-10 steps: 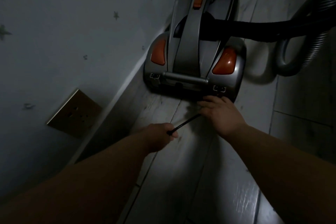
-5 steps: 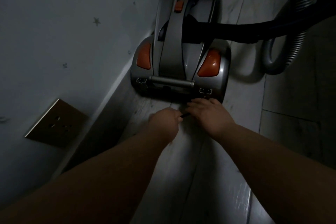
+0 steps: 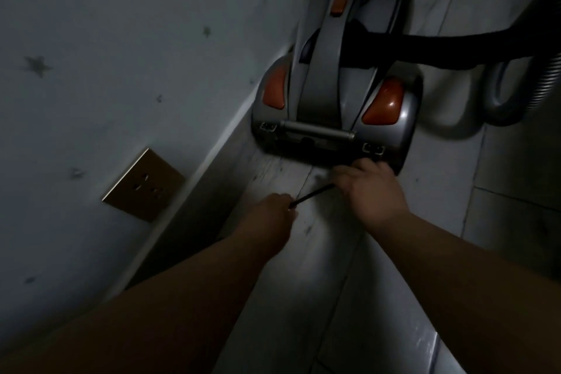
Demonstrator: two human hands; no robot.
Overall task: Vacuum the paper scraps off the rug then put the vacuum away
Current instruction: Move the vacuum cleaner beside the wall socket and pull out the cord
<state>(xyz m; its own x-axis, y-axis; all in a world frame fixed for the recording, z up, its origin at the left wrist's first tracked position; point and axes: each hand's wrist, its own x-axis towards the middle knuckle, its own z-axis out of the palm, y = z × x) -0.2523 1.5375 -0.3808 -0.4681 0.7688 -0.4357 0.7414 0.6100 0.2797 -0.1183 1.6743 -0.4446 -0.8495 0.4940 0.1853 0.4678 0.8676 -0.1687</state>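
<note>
The grey, orange-panelled vacuum (image 3: 328, 94) is sitting on the floor (image 3: 440, 191) beside the wall (image 3: 121, 39). Its ribbed hose (image 3: 502, 115) is curling at right, and a thin black cord (image 3: 312, 193) is stretching taut before it.

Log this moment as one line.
step: cord handling | left hand: grips thin black cord | right hand: over cord at rear of grey canister vacuum with orange wheel covers, grip hidden | vacuum: on tiled floor beside star-patterned wall
</note>
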